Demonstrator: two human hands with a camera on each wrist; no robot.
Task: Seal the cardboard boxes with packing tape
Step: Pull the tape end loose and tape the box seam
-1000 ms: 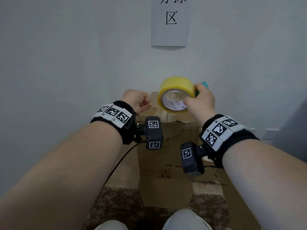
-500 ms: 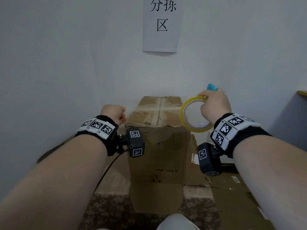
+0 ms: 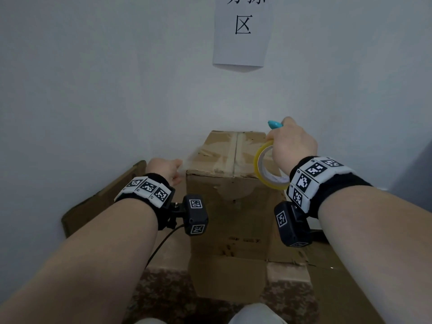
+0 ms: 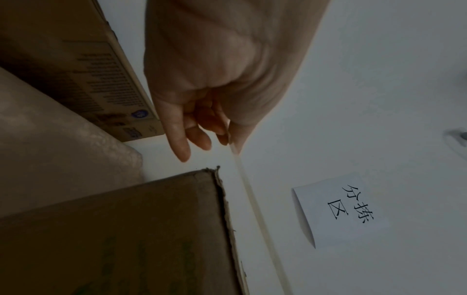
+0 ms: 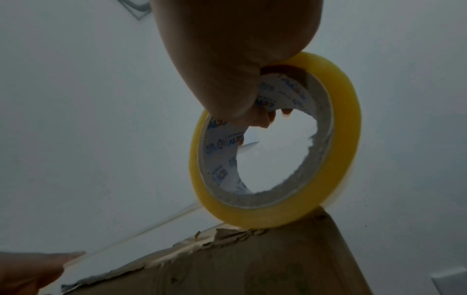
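A strip of tape [image 4: 255, 201] is stretched across the box [image 3: 230, 155] standing between the hands: left hand [image 3: 167, 169] pinches the free end, right hand [image 3: 292, 146] grips the roll [image 3: 266, 169] and, apparently, a teal tool [image 3: 274, 124]. Next: lower and press it flat.

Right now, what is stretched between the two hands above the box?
A clear strip of tape, pinched by the left hand and running over the cardboard box to the yellow tape roll in the right hand; both wrist views show it.
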